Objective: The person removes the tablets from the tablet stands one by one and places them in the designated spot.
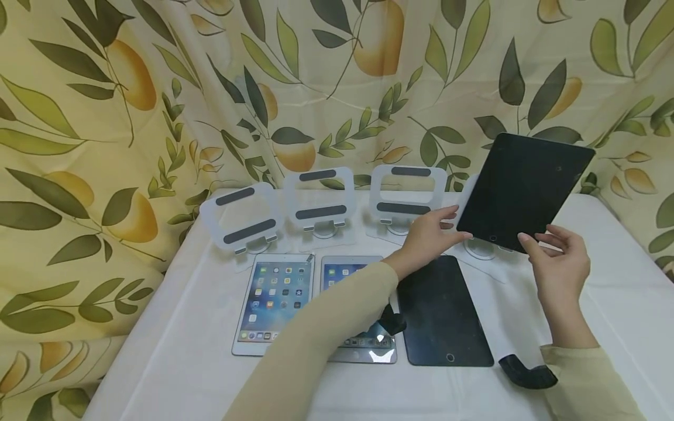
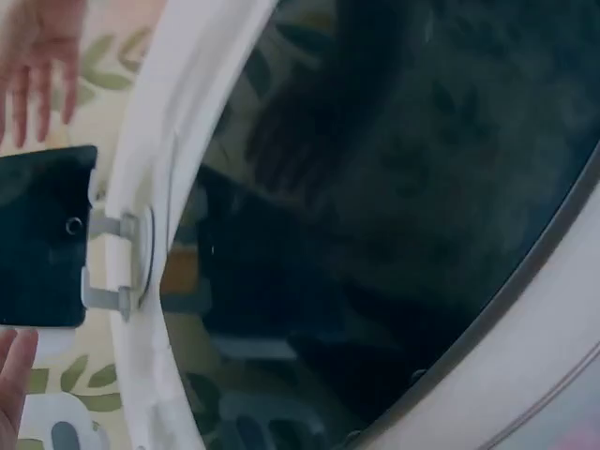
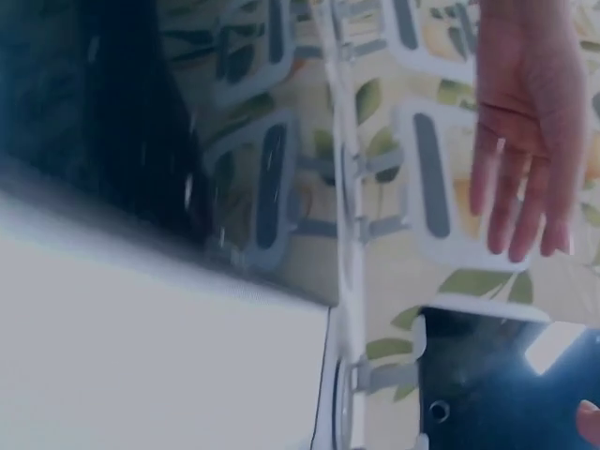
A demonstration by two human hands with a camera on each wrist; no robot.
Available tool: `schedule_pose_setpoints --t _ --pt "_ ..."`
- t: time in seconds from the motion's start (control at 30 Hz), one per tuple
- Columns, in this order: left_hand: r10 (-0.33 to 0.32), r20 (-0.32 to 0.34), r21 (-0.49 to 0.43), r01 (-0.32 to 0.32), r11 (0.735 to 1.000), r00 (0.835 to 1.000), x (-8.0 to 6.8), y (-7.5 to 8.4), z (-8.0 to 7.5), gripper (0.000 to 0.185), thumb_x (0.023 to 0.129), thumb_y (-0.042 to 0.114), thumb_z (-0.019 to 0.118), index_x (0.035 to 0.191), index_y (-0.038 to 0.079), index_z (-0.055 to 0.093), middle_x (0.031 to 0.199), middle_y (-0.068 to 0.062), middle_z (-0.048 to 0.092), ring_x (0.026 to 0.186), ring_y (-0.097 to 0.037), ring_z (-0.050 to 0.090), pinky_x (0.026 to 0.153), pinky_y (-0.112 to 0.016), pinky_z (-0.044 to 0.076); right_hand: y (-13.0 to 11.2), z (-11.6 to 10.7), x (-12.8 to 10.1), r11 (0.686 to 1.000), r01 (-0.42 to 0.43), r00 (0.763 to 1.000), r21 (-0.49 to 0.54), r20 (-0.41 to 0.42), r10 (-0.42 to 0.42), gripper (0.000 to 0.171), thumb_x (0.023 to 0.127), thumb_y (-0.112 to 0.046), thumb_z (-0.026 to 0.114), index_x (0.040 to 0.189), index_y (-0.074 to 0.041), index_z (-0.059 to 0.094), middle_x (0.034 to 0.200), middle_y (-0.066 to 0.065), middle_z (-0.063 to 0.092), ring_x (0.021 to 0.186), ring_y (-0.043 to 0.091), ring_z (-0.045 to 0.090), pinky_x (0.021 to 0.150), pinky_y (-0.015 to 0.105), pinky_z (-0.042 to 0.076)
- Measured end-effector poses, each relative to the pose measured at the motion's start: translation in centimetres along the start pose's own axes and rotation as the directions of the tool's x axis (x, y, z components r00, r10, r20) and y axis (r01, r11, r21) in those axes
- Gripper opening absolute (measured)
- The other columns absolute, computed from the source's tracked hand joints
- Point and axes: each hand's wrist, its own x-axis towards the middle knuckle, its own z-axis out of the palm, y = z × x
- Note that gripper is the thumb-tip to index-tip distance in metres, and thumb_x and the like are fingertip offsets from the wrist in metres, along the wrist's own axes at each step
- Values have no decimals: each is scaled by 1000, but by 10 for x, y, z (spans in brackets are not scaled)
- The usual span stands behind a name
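Note:
A dark tablet (image 1: 526, 190) (image 2: 42, 234) (image 3: 506, 384) leans on the rightmost stand, its lower edge at the stand's hooks (image 2: 111, 298). My left hand (image 1: 429, 237) (image 2: 14, 384) (image 3: 530, 122) is beside the tablet's lower left corner, thumb tip right at the edge and fingers straight in the right wrist view. At the lower right corner is my right hand (image 1: 560, 257) (image 2: 42, 56), its fingers extended in the left wrist view and its thumb tip (image 3: 589, 422) overlapping the screen. Below them, a second dark tablet (image 1: 444, 316) (image 2: 394, 216) lies flat.
Three white stands with grey pads stand along the back: a left one (image 1: 242, 216), a middle one (image 1: 319, 199) and another (image 1: 408, 193). A lit tablet (image 1: 274, 298) and a second lit tablet (image 1: 363, 355), partly under my left sleeve, lie on the white tablecloth (image 1: 174, 351). Behind hangs a leaf-patterned curtain (image 1: 210, 117).

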Motion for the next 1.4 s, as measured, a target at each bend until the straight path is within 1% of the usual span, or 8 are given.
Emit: schedule_pose_setpoints --t 0.13,0.3,0.53,0.67,0.8,0.93,1.2,1.4 --pt "30 13 107 -31 994 999 11 8 3 66 83 34 72 141 18 44 134 5 56 112 -2 59 84 -9 44 0 1 11 999 12 996 40 -90 -8 50 83 -26 71 129 -19 52 91 -26 49 76 -12 47 66 7 37" --pt "14 -15 8 -14 1000 1000 24 18 8 68 83 32 72 142 17 42 137 7 52 117 -1 55 89 -10 43 -3 2 28 998 61 986 9 -155 -59 51 85 -35 68 131 -23 50 98 -27 45 81 -13 45 72 11 36" --pt "0 4 -75 1 997 1000 39 28 9 72 83 30 73 145 23 37 144 13 43 126 2 45 95 -11 39 -14 5 45 999 0 993 -51 -116 -6 60 86 -42 64 139 -27 41 106 -25 40 82 -13 40 75 12 36" --pt "10 66 -49 -7 999 998 45 28 9 75 84 29 72 147 24 32 146 15 39 130 4 38 100 -12 35 -18 8 48 995 -10 994 -98 -106 0 62 86 -45 63 141 -26 40 103 -26 34 79 -13 37 73 12 35" --pt "26 71 11 -27 1000 997 46 26 11 77 84 30 72 149 23 29 149 13 35 134 1 33 104 -15 31 -17 6 50 995 -44 994 -92 -99 35 62 86 -43 64 141 -24 42 96 -27 29 77 -13 36 70 13 34" --pt "33 65 33 -35 999 997 47 24 12 75 87 28 69 149 22 28 151 10 33 134 -3 36 103 -13 32 -17 6 51 996 -54 995 -71 -85 48 61 85 -41 66 140 -25 43 93 -27 29 77 -11 37 67 13 35" --pt "-6 66 -90 12 996 998 49 26 10 75 86 23 71 148 18 29 149 8 37 131 -4 41 100 -11 34 -17 11 50 994 -30 997 -102 -78 22 62 87 -41 64 141 -28 36 106 -26 30 83 -10 33 74 14 34" --pt "-40 96 -115 51 992 995 48 26 1 72 88 19 68 148 11 29 142 2 48 126 -4 47 97 -11 38 -10 12 49 992 5 991 -124 -129 -22 61 85 -37 67 137 -26 37 95 -29 25 80 -12 33 74 13 32"
